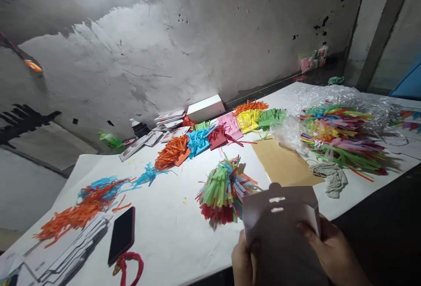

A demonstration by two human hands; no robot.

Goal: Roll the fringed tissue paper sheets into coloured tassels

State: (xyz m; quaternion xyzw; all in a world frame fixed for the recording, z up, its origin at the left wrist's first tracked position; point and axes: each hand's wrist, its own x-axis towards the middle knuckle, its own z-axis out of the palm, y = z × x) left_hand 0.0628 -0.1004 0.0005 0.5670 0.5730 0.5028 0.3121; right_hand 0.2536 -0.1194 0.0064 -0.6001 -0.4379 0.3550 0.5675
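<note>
Between my two hands is a grey-white cardboard box (279, 229), upright, with a hang-hole tab at its top. My left hand (244, 259) grips its left edge, thumb on the near face. On the right edge, my right hand (332, 246) presses its thumb against the near face with the fingers behind. The lower part of the box runs out of view. Just beyond it on the white-covered table (164, 237) sits a multicoloured paper-fringe pompom (222, 189). A brown envelope (283, 161) lies behind, to the right.
Fringed paper bundles (199, 141) line the back. Multicoloured tassels (342, 137) and clear plastic wrap (358, 97) lie right, beside a grey cloth (330, 178). Left are orange shreds (79, 211), a phone (121, 235) with a red strap, and flattened boxes (66, 251). A white box (206, 109) stands by the wall.
</note>
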